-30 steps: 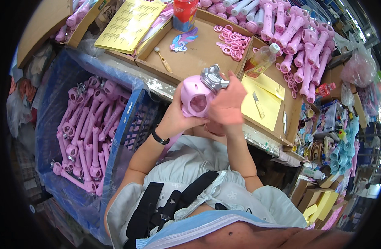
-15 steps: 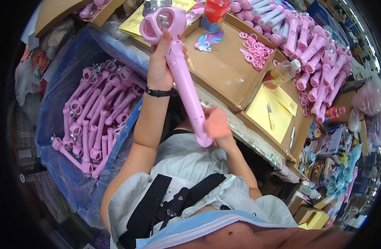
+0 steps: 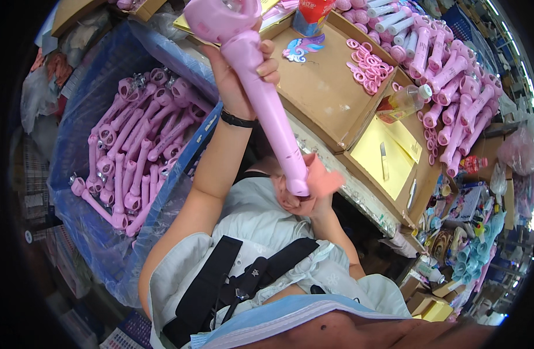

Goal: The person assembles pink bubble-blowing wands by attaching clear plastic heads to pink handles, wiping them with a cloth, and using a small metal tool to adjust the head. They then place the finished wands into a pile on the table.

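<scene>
A long pink plastic toy wand point(image 3: 270, 110) with a wide ring-shaped head slants across the middle, its head up at the left. My left hand point(image 3: 235, 84) is closed round the neck just below that head, fingers wrapped over the handle. At the lower end, my right hand point(image 3: 289, 202) presses a salmon-orange cloth point(image 3: 322, 177) round the handle's tip. Part of the right hand's fingers is hidden behind cloth and wand. Dark small marks show on the handle near the cloth.
Left stands a blue plastic-lined bin point(image 3: 75, 145) piled with pink wands point(image 3: 142, 136). On the table, a cardboard tray point(image 3: 313, 87) holds pink rings point(image 3: 369, 67) and a unicorn-like cutout point(image 3: 303, 47). Beyond are a bottle point(image 3: 403, 103), a knife point(image 3: 384, 160) on yellow paper, and stacked wands point(image 3: 447, 75).
The wand has turned about its length and its head has risen toward the upper edge. The cloth has gone from beside the handle to round its lower end.
</scene>
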The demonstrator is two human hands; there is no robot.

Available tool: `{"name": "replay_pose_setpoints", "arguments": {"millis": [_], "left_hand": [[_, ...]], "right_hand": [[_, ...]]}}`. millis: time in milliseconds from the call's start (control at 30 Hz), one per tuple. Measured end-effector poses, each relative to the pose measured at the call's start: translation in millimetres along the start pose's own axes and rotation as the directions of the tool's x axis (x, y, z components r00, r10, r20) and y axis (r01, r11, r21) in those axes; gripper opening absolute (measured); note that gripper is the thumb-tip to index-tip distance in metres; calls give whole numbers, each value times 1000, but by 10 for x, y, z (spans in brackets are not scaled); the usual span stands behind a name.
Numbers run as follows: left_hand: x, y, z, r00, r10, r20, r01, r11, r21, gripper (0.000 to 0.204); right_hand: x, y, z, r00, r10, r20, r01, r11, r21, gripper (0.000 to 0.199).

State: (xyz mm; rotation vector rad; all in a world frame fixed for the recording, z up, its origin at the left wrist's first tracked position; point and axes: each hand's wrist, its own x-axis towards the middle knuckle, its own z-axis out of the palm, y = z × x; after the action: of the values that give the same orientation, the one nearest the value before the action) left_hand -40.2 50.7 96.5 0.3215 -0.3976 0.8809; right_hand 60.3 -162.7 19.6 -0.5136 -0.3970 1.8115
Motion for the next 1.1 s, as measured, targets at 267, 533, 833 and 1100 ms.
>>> {"name": "replay_pose_setpoints", "arguments": {"millis": [267,533,833,1100], "left_hand": [[22,66,112,936,190,-296,-15,863,505,68],[-59,530,55,859,308,-409,-71,863,501,56],[-147,607,-119,798,365,-479,-123,877,464,49],[-85,148,-90,790,403,-462,-2,755,655,43]], "right_hand": [[127,-453,253,923,-295,-246,117,826,-551,35],[624,-1856,543,292,-673,679,547,-465,-696,22],[557,-1089,-18,692,-656,300,168,-257,-952,33],[-70,-319,83,868,-476,141,242,156,-958,67]]}}
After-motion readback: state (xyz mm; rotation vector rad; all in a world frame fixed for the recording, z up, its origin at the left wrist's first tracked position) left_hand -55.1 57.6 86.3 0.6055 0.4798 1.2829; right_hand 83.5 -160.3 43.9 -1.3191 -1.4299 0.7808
